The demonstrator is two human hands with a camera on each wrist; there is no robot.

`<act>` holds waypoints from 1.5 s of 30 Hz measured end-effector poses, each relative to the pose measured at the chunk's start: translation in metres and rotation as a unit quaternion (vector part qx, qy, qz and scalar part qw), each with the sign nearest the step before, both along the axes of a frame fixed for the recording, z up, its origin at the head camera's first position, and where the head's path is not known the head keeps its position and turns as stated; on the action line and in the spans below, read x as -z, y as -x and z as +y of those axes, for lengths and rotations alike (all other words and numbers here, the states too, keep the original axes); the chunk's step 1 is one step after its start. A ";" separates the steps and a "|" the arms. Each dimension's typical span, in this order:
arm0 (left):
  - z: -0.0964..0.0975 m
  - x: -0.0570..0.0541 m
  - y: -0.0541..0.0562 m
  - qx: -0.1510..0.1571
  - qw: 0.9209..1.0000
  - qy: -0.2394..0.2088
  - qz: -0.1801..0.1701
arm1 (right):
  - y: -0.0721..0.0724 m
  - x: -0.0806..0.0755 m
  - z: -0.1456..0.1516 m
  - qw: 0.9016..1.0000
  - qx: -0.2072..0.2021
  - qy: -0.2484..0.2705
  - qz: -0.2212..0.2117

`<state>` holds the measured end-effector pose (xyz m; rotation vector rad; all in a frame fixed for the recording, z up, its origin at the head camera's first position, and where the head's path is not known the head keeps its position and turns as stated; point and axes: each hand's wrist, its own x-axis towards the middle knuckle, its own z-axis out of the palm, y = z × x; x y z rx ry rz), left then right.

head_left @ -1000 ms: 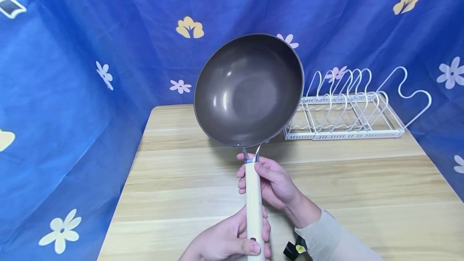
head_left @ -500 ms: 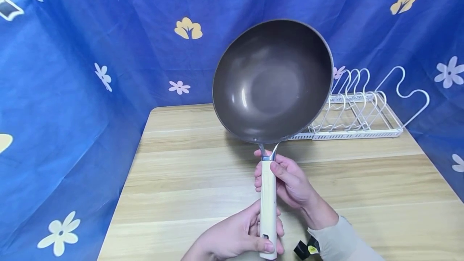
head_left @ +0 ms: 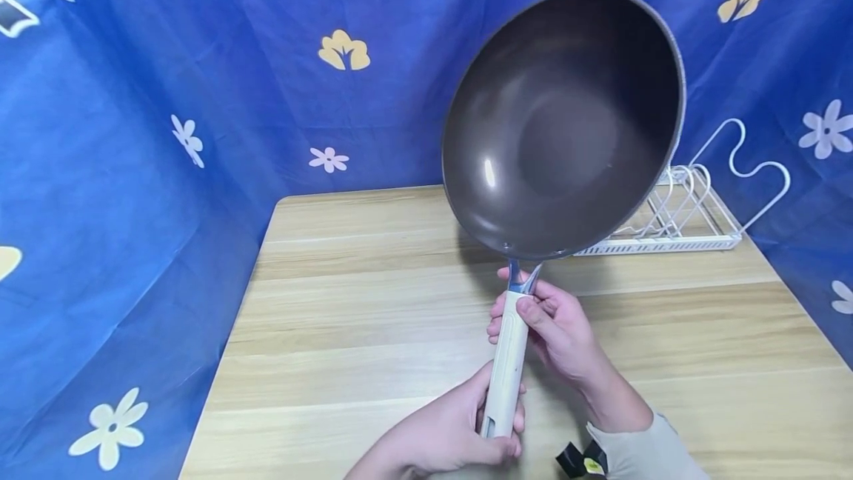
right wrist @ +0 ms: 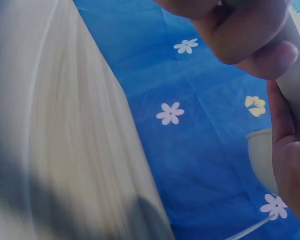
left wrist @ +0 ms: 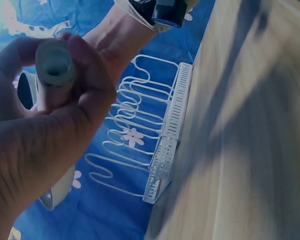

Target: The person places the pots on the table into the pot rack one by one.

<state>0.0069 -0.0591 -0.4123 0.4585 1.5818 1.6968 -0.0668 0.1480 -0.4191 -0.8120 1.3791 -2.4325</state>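
Observation:
A wok (head_left: 566, 132) with a dark interior is held up above the table, its inside facing me and its bowl tilted toward the right. Its cream handle (head_left: 506, 369) points down toward me. My left hand (head_left: 460, 428) grips the lower end of the handle, thumb across the front. Higher up, just below the metal fork, my right hand (head_left: 560, 328) holds the handle with its thumb on top and fingers behind. In the left wrist view, the hollow handle end (left wrist: 55, 67) shows inside the left hand's curled fingers. The wok's pale outside (right wrist: 261, 155) shows in the right wrist view.
A white wire rack (head_left: 666, 247) with upright loops stands at the table's back right, partly hidden by the wok. The wooden table (head_left: 320, 332) ends at a blue flowered curtain (head_left: 400, 110). A black strap (head_left: 580, 459) shows by the right sleeve (head_left: 649, 450).
Both hands have carried the wok to the right and raised it. It appears larger, leans more to the right, and now covers more of the rack. Both grips on the handle stay the same.

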 end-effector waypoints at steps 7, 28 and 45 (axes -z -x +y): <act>0.011 0.000 0.001 -0.048 0.998 0.027 -0.010 | -0.003 -0.007 0.012 0.997 0.067 -0.016 0.028; 0.034 0.014 0.011 -0.154 0.975 0.126 0.097 | -0.012 -0.014 0.031 0.954 0.274 -0.112 0.037; 0.043 0.029 0.015 -0.133 0.987 0.078 0.035 | -0.006 -0.002 0.036 0.947 0.267 -0.180 -0.016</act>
